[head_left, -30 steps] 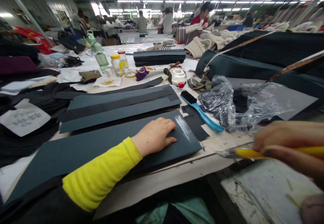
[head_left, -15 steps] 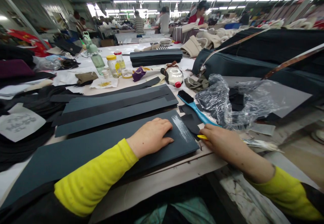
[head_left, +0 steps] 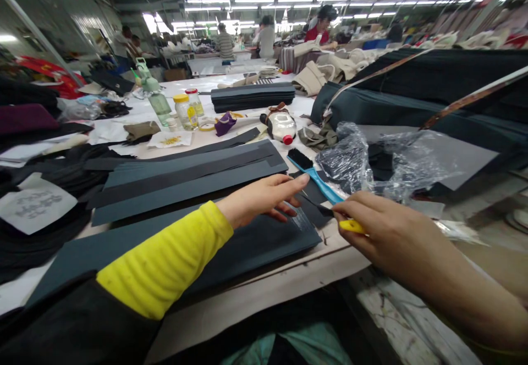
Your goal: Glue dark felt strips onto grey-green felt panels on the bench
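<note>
My left hand point(head_left: 264, 197) is open, fingers apart and palm turned sideways, just above a dark blue-grey panel point(head_left: 231, 249) with a whitish smear near its right end. My right hand point(head_left: 373, 225), closed, holds a tool with a yellow handle point(head_left: 352, 226); its working end is hard to make out. A thin dark piece point(head_left: 324, 209) juts from the right fingertips toward the left hand; I cannot tell whether it belongs to the tool. A blue-handled brush point(head_left: 324, 186) with black bristles lies just beyond both hands.
Stacked dark strips point(head_left: 190, 181) lie behind the panel. Crumpled clear plastic point(head_left: 350, 159) and a strapped dark stack point(head_left: 454, 90) are at right. Farther back stand a white container with a red cap point(head_left: 281, 126), a yellow-lidded jar point(head_left: 184, 113) and a green spray bottle point(head_left: 157, 98). Several people work beyond.
My left hand has lifted off the panel and turned, moving toward the brush. My right hand has come nearer the camera, with more of the yellow handle showing. The whitish smear looks fainter.
</note>
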{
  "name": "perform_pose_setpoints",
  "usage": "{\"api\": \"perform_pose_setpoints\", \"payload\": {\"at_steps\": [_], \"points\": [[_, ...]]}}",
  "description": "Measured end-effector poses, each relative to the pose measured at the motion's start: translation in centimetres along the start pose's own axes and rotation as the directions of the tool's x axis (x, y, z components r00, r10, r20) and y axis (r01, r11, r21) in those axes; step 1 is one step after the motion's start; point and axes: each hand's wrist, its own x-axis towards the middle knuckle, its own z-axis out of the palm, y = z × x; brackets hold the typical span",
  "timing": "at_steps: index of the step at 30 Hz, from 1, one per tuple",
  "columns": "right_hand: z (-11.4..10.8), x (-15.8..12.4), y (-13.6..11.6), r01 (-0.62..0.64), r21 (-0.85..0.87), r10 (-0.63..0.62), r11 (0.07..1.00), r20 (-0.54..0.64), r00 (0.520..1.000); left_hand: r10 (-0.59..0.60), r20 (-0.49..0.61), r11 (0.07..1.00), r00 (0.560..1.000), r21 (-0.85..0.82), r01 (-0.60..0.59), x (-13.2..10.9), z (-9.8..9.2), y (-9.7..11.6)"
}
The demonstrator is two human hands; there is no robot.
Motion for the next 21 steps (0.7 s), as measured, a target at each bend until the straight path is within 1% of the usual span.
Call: {"api": "perform_pose_setpoints", "payload": {"at_steps": [1, 2, 5, 7, 10, 13, 15, 17, 19, 21], "points": [[-0.3, 0.2, -0.6, 0.035, 0.000, -0.035, 0.999, -0.009, 0.999, -0.012, -0.014, 0.999, 1.000, -0.053, 0.011, 0.3, 0.3, 0.2], [-0.5, 0.3, -1.1, 0.062, 0.008, -0.062, 0.998, -0.014, 0.998, -0.012, -0.046, 0.997, 0.999, -0.071, 0.009, 0.6, 0.6, 0.4], [-0.1, 0.2, -1.7, 0.116, 0.062, -0.115, 0.991, -0.017, 0.993, -0.011, -0.140, 0.997, 0.990, -0.077, 0.000, 1.0, 0.7, 0.3], [0.5, -0.2, -1.5, 0.128, 0.071, -0.127, 0.989, -0.017, 0.992, -0.024, -0.152, 0.994, 0.988, -0.107, 0.008, 1.0, 0.5, 0.0], [1.5, -0.7, -1.1, 0.116, 0.058, -0.114, 0.992, -0.033, 0.993, -0.052, -0.148, 0.990, 0.988, -0.135, 0.032, 0.9, 0.2, -0.5], [2.0, -0.9, -1.2, 0.142, 0.102, -0.137, 0.985, -0.058, 0.989, -0.067, -0.132, 0.992, 0.989, -0.113, 0.052, 1.0, 0.1, -1.2], [2.2, -0.9, -1.5, 0.178, 0.104, -0.171, 0.979, -0.070, 0.983, -0.046, -0.122, 0.999, 0.991, -0.028, 0.043, 1.3, -0.2, -1.6], [2.4, -0.9, -1.8, 0.205, 0.086, -0.201, 0.975, -0.054, 0.978, 0.010, -0.127, 0.991, 0.992, 0.133, 0.007, 1.8, -0.6, -2.2], [2.8, -0.9, -2.1, 0.222, 0.076, -0.221, 0.972, -0.020, 0.975, 0.093, -0.151, 0.947, 0.984, 0.319, -0.040, 2.4, -1.1, -2.6], [3.2, -0.9, -2.1, 0.226, 0.074, -0.226, 0.971, 0.001, 0.974, 0.176, -0.178, 0.881, 0.968, 0.467, -0.074, 3.0, -1.5, -3.1]]}}
